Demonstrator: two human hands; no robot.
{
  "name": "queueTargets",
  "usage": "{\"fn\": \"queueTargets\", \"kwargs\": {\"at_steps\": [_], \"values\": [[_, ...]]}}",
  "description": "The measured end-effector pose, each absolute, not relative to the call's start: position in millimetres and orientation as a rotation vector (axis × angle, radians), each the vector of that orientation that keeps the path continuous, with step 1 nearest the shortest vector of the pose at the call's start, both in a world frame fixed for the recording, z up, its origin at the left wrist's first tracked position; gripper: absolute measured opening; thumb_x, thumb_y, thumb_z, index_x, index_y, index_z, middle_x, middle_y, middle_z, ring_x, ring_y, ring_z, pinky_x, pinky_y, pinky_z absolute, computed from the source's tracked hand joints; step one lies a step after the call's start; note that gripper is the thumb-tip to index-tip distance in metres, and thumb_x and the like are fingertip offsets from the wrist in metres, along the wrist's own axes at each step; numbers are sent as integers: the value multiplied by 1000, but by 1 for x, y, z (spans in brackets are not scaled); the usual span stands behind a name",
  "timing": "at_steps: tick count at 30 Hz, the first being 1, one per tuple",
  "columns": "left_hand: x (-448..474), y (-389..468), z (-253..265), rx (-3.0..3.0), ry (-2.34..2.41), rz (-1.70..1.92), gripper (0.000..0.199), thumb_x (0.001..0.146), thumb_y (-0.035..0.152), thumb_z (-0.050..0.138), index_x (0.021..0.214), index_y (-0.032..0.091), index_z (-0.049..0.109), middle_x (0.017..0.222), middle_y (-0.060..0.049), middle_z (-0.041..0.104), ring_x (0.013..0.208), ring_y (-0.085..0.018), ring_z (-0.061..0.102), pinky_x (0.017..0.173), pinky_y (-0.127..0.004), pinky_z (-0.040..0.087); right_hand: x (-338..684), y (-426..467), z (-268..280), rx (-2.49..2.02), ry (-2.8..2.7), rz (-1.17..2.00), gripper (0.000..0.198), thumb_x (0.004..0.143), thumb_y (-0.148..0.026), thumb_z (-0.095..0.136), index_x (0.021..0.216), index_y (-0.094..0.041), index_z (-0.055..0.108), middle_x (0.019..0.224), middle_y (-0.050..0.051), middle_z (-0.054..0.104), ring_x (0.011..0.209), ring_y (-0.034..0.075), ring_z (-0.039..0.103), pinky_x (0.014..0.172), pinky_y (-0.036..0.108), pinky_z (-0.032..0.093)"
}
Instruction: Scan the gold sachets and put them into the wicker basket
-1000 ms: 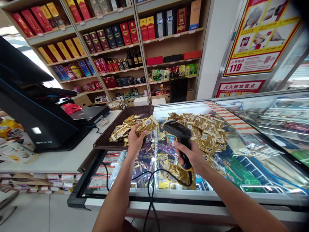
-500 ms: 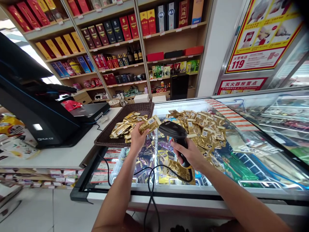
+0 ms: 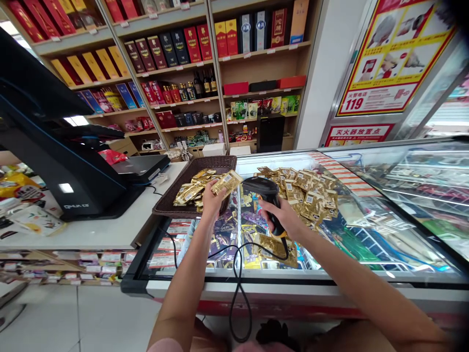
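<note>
My left hand is closed on a small gold packet, its barcode side turned up, over the right side of a brown woven basket. Several similar gold packets lie heaped in that basket. My right hand is wrapped round the handle of a black barcode scanner, whose head points left at the packet, a short gap away. From the scanner's handle a black cable loops down over the freezer's front edge. A larger pile of gold packets lies on the freezer glass to the right.
Beneath the packets is a glass-topped chest freezer with wrapped goods inside. At left, a black checkout terminal stands on a white counter. Shelves of boxed goods rise behind. A red-and-yellow poster hangs at right.
The view has shifted slightly. My left hand still holds the gold packet, now tilted a little more upright, and my right hand keeps the scanner close beside it.
</note>
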State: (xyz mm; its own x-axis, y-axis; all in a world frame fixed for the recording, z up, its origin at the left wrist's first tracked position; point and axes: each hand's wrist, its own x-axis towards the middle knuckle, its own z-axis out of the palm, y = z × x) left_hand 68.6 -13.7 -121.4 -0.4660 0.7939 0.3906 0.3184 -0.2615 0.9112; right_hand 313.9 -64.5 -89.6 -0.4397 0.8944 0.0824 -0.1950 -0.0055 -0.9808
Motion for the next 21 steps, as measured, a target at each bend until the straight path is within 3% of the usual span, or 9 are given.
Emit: {"fn": "queueTargets", "kwargs": {"at_steps": [5, 9, 11, 14, 17, 21], "values": [[27, -4, -96, 1266, 1951, 1751, 46, 69, 17, 76, 111, 19, 56, 113, -13, 62, 113, -30, 57, 101, -47, 41, 305, -54, -63, -744, -1337, 1623, 42, 76, -55, 74, 71, -19, 53, 56, -4, 56, 36, 8, 47, 35, 21, 39], [35, -13, -91, 1359, 2116, 1725, 53, 66, 15, 79, 114, 19, 57, 139, -21, 44, 137, -39, 34, 111, -58, 24, 314, -54, -57, -769, -1321, 1603, 40, 74, -53, 76, 77, -20, 54, 57, -5, 57, 36, 8, 48, 35, 21, 39], [57, -23, -97, 1720, 2043, 1598, 38, 75, 19, 73, 111, 20, 61, 134, -19, 50, 134, -36, 38, 111, -56, 27, 323, -59, -62, -807, -1340, 1591, 40, 75, -53, 76, 76, -20, 54, 56, -5, 56, 36, 8, 48, 34, 21, 38], [100, -38, -115, 2212, 1578, 1033, 12, 88, 28, 63, 97, 23, 67, 107, -11, 65, 106, -28, 60, 97, -45, 45, 339, -70, -71, -871, -1308, 1596, 39, 76, -52, 76, 76, -20, 54, 57, -5, 56, 36, 7, 47, 33, 20, 37], [140, -47, -136, 2289, 1469, 673, 16, 87, 38, 64, 91, 23, 69, 100, -10, 68, 99, -28, 63, 91, -44, 48, 352, -82, -80, -923, -1239, 1610, 38, 76, -52, 76, 76, -19, 55, 57, -5, 56, 36, 7, 46, 34, 20, 36], [181, -50, -158, 2223, 1551, 582, 33, 78, 49, 72, 90, 19, 68, 106, -15, 64, 106, -35, 61, 92, -49, 48, 362, -93, -87, -989, -1187, 1566, 39, 74, -51, 77, 73, -19, 54, 56, -5, 55, 35, 7, 45, 34, 20, 36]]}}
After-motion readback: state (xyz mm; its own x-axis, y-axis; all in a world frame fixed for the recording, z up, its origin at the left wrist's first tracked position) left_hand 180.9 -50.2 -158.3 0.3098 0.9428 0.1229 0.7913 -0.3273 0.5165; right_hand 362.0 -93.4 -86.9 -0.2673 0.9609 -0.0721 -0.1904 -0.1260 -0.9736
